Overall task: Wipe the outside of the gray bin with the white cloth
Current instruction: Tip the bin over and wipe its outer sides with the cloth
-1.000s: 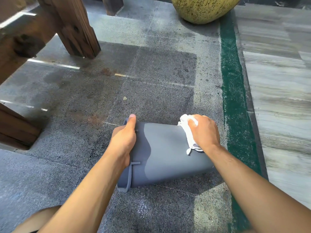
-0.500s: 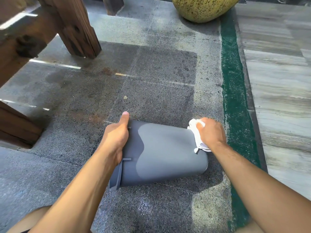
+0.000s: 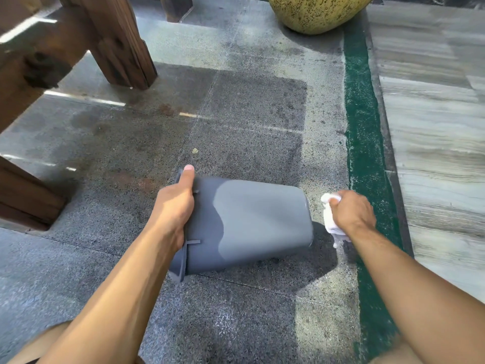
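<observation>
Right, head view only: smooth gray plastic bin (image 3: 252, 222) lies on its side on the speckled gray stone floor (image 3: 236, 114), rim end toward the left hand, closed base end toward the right hand. Base end looks slightly lifted off the floor, shadow beneath it.

Left hand (image 3: 173, 208) grips the bin at its rim end, thumb stretched along the upper edge, fingers curled out of sight around the rim. A thin gray tab sticks out of the bin just below that hand.

Right hand (image 3: 350, 212) is fisted around the bunched white cloth (image 3: 331, 222), just beside the bin's base end. Cannot tell whether cloth touches the base wall; a narrow gap seems to show at the top corner. Cloth tail hangs below the fist.

Relative to the bin: dark brown wooden posts and beams (image 3: 112, 40) far left and beyond it; mottled yellow round ceramic pot (image 3: 315, 11) well beyond its base end; green painted strip (image 3: 362, 122) just past the right hand, pale streaked stone paving (image 3: 435, 127) beyond that.
</observation>
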{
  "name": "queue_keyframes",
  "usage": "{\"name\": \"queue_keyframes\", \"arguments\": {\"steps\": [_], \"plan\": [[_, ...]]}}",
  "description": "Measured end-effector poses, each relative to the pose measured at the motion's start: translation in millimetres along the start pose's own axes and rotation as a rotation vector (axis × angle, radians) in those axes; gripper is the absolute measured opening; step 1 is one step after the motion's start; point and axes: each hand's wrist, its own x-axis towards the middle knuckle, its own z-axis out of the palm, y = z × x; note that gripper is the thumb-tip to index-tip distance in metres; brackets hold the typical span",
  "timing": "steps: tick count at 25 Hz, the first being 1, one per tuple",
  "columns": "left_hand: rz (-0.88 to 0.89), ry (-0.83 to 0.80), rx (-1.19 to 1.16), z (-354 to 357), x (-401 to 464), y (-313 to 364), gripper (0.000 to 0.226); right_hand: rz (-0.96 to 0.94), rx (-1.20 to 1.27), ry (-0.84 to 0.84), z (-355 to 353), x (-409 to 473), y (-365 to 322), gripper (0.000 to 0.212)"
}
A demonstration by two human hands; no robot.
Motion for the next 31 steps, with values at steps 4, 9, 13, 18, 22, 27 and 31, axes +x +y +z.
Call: {"name": "queue_keyframes", "arguments": {"steps": [4, 9, 13, 18, 22, 27, 31], "plan": [[0.158, -0.021, 0.124, 3, -7, 4, 0.065, 0.096, 0.279, 0.055, -28, 8, -21, 0.036], [0.175, -0.299, 0.075, 10, -16, 4, 0.046, 0.142, 0.876, -0.007, -53, -4, -60, 0.027], [-0.077, -0.5, -0.095, 11, -23, 8, 0.068, 0.061, 0.995, -0.078, -58, -21, -86, 0.024], [-0.304, -0.48, -0.197, 14, -27, 1, 0.078, 0.069, 1.128, -0.218, -62, -40, -112, 0.013], [-0.336, -0.421, -0.35, 17, -25, 3, 0.056, 0.033, 1.257, -0.275, -67, -44, -118, 0.015], [-0.297, -0.354, -0.489, 17, -26, 4, 0.047, 0.065, 1.565, -0.571, -79, -53, -123, 0.028], [-0.26, -0.323, -0.449, 20, -26, -1, 0.061, 0.015, 1.529, -0.77, -72, -78, -141, 0.027]]}}
